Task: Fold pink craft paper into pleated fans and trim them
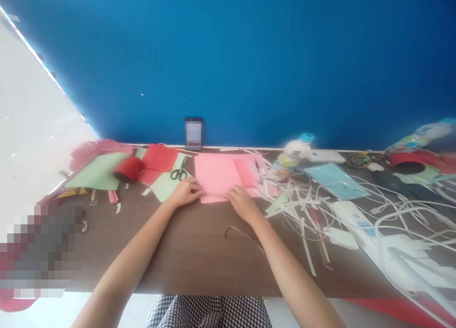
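Note:
A pink sheet of paper [215, 173] lies flat on the brown table [199, 252] in front of me. My left hand [185, 192] pinches its near left edge with curled fingers. My right hand [242, 200] presses and pinches the same near edge a little to the right, where the paper looks folded up in a narrow strip. A small pleated pink piece [245, 171] rests on the sheet's far right part. Both forearms reach in from the bottom of the head view.
Scissors [178, 172], a red paper roll [128, 169], green paper [98, 172] and red paper [160, 158] lie at the left. A phone [194, 133] leans on the blue wall. White paper strips [302, 204], a bottle [290, 158], blue sheet [337, 180] and power strip [356, 221] crowd the right.

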`<state>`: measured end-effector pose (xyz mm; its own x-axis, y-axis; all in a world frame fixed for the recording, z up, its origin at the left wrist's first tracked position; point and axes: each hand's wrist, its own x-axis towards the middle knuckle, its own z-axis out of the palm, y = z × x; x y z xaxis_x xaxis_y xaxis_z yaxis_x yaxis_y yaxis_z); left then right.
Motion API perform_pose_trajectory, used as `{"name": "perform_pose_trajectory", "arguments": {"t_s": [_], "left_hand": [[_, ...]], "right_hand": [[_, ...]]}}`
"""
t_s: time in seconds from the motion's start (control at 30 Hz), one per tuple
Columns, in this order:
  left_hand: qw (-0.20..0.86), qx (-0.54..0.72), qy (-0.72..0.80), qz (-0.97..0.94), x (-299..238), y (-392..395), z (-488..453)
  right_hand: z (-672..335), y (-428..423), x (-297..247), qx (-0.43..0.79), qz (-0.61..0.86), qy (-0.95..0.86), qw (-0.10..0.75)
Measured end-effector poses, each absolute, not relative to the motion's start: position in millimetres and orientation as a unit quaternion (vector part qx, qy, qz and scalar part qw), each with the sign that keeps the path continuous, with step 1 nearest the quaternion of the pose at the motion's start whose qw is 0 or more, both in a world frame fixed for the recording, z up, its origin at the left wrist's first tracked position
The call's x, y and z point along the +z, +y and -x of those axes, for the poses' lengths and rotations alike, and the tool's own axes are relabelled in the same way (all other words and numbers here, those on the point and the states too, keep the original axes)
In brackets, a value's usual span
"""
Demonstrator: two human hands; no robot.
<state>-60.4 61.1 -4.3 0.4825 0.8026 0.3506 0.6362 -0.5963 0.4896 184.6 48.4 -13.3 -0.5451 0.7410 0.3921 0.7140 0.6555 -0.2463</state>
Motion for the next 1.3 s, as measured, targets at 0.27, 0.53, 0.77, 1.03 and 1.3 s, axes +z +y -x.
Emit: {"name": "perform_pose_trajectory", "arguments": {"t_s": [0.27, 0.53, 0.77, 1.03, 1.3], "left_hand": [[0.178, 0.299, 0.522, -0.779, -8.3, 69.0, 59.0], [0.109, 0.274, 0.552, -0.78, -14.3, 71.0, 60.6], [0.047, 0.277, 0.508, -0.814, -11.2, 68.2, 62.6], [0.067, 0.251, 0.368, -0.893, -9.8, 58.2, 49.3], [0.103, 0.295, 0.409, -0.857, -12.2, 62.6, 48.1]], "right_hand": [[-176.3, 51.5, -21.5, 0.02, 0.5, -0.833, 0.237], [-170.7, 52.7, -23.7, 0.003, 0.557, -0.794, 0.244], [-169.2, 52.7, -26.6, -0.029, 0.552, -0.793, 0.254], [-179.4, 52.6, -14.3, -0.096, 0.435, -0.873, 0.2], [-179.3, 50.8, -10.2, -0.087, 0.441, -0.871, 0.197]]}}
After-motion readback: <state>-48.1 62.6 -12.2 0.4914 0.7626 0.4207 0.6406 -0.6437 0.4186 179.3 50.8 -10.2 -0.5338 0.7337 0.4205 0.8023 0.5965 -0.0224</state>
